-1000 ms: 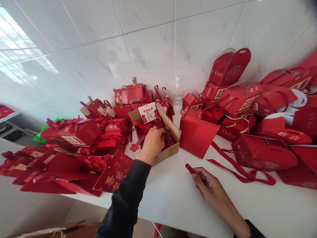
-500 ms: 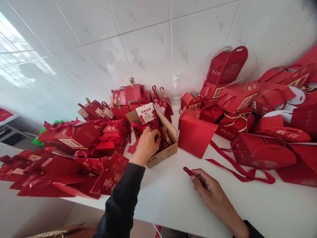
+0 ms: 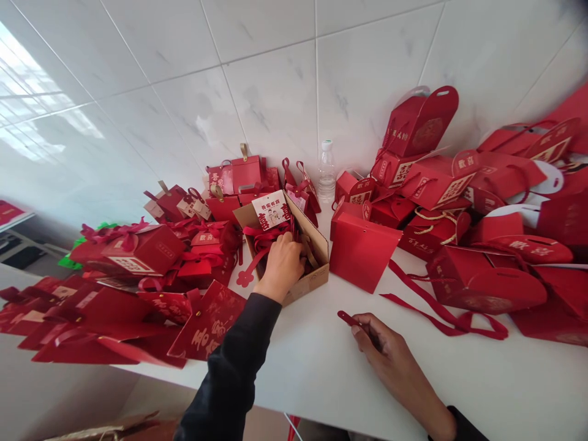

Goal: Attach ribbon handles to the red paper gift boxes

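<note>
View from the near edge of the work surface. A white tiled wall (image 3: 275,92), glossy and marbled, backs a smooth white bench (image 3: 321,367). On the bench, from largest to smallest: at the right, a heap of assembled red gift boxes (image 3: 459,184) of stiff matt card with arched die-cut handles and gold print. At the left, a spread of flat red card blanks (image 3: 92,306) with satin bows. At the centre, an open brown cardboard box (image 3: 315,278) of corrugated board, holding tangled red ribbons (image 3: 261,236). Just right of it stands a plain red folded box (image 3: 362,251), and a long loose ribbon (image 3: 441,315) trails across the bench. A clear plastic bottle (image 3: 327,171) stands far, against the wall, and a white printed card (image 3: 273,211) leans at the box's far rim. The left hand (image 3: 281,264) is sunk in the cardboard box, knuckles up and fingers curled into the ribbons. The fingertips are hidden, so it cannot be told whether they have closed on one. The right hand (image 3: 383,346) rests on the near bench, pinching a narrow red strip (image 3: 346,318) whose rounded end juts leftward. The step in hand appears to be picking a ribbon out of the box. Since the ribbons are limp, slippery and interlaced, freeing one would call for a fingertip pinch and a slow lift.
</note>
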Action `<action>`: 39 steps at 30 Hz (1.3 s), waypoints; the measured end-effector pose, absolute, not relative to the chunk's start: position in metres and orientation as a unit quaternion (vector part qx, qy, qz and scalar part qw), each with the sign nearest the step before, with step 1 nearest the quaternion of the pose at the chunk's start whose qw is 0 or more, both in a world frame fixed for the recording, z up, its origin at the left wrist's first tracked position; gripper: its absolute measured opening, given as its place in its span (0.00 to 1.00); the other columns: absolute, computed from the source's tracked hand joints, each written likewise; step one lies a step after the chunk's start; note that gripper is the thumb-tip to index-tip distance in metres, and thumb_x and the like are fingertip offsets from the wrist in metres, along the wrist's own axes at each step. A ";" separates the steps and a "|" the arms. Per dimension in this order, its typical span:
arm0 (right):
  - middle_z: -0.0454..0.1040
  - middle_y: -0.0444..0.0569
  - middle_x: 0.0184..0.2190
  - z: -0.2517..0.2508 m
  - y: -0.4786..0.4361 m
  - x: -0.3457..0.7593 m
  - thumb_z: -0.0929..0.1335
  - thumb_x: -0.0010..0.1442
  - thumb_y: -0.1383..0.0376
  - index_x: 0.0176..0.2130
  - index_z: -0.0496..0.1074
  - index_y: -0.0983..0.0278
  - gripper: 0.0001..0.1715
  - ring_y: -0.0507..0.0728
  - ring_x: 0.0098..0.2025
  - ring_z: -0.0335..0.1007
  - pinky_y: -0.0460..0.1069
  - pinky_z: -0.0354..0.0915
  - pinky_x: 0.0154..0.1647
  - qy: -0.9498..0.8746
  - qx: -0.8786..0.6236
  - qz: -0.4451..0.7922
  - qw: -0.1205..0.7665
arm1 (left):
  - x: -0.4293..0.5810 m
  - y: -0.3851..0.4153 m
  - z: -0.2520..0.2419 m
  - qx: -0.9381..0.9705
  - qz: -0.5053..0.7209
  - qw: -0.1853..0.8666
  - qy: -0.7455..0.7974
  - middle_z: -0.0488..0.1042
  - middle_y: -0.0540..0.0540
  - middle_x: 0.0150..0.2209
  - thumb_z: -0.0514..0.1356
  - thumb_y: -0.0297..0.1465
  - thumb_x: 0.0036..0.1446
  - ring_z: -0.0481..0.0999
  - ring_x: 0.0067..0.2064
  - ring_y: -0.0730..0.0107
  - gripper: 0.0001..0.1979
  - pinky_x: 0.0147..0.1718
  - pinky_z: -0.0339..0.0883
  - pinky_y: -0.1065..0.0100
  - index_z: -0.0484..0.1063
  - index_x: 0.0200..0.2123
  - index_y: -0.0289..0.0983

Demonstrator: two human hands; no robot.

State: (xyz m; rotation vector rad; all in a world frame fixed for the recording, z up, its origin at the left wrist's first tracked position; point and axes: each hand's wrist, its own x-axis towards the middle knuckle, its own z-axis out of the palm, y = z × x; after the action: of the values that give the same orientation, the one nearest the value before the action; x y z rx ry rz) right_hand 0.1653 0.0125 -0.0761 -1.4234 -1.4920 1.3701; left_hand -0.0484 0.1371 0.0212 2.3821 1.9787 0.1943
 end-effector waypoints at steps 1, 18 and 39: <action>0.58 0.40 0.27 -0.077 0.013 0.165 0.62 0.69 0.44 0.40 0.71 0.60 0.24 0.54 0.29 0.54 0.49 0.54 0.29 -0.570 -0.543 0.523 0.327 | -0.047 0.137 0.022 0.771 0.057 0.017 0.635 0.74 0.36 0.46 0.61 0.25 0.61 0.74 0.51 0.50 0.11 0.51 0.69 0.56 0.84 0.42 0.34; 0.57 0.41 0.28 -0.081 0.011 0.166 0.62 0.68 0.42 0.40 0.69 0.60 0.26 0.55 0.30 0.53 0.50 0.52 0.31 -0.571 -0.534 0.527 0.332 | -0.047 0.144 0.019 0.774 0.109 0.048 0.622 0.77 0.40 0.41 0.62 0.20 0.57 0.77 0.47 0.57 0.05 0.49 0.71 0.56 0.78 0.33 0.32; 0.49 0.35 0.20 -0.002 -0.003 0.177 0.68 0.64 0.38 0.32 0.70 0.62 0.30 0.49 0.23 0.40 0.50 0.41 0.24 -0.487 -0.484 0.648 0.329 | -0.003 -0.029 -0.013 0.556 0.470 0.399 0.557 0.82 0.50 0.36 0.65 0.33 0.63 0.81 0.38 0.71 0.06 0.41 0.74 0.70 0.75 0.43 0.41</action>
State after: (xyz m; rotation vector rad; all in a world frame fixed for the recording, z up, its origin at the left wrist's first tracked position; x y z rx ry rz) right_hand 0.1766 -0.0031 -0.0016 -1.2664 -1.2756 1.6958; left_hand -0.0032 -0.0293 -0.0132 1.4084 1.4096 1.1908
